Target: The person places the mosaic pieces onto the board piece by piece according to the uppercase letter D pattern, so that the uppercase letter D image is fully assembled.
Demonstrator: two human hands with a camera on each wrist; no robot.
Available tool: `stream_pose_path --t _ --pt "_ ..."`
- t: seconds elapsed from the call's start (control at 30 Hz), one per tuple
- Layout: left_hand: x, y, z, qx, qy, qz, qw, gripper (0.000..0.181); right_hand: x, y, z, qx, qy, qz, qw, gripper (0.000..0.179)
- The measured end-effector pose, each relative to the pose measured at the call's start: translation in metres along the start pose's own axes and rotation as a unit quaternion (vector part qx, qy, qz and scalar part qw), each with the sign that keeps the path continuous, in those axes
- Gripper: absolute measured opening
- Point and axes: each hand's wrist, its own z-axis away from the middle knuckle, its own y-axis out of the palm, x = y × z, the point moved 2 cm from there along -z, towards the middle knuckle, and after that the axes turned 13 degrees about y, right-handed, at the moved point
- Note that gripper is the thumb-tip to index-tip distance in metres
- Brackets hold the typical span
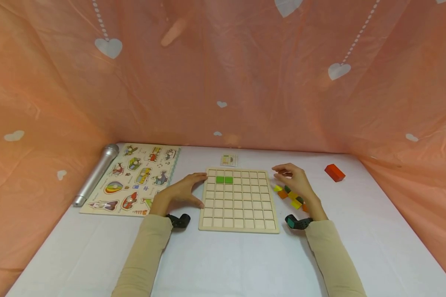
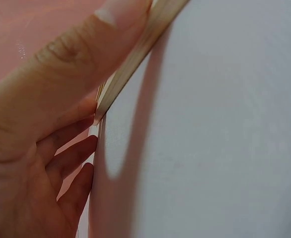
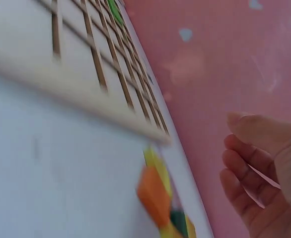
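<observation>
At the grid board's (image 1: 238, 202) left edge, touching with spread left hand (image 1: 183, 190); to its right, loosely curved right hand (image 1: 296, 180), apparently empty, near blocks (image 1: 296, 203), probably light and stiff, best pinched by sides.

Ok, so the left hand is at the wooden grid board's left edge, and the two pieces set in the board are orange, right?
Not quite: the two pieces are green, as the head view shows. The left hand is at the left edge of the wooden grid board, as you said.
</observation>
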Motion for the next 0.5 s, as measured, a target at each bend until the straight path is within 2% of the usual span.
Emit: stream_pose_path --t 0.17,0.33,0.5 --pt "-0.001 0.0 0.0 0.0 -0.001 0.007 1.0 0.102 -0.017 -0.022 0.013 -0.006 0.049 0.029 0.9984 0.028" --pt "-0.001 -0.001 0.0 -0.001 -0.005 0.011 0.9999 0.101 -0.024 -0.033 0.024 -0.006 0.056 0.058 0.9967 0.027" --pt "0.0 0.0 0.0 0.001 -0.007 0.011 0.9999 0.101 -0.03 -0.034 0.029 0.012 0.072 0.082 0.994 0.027"
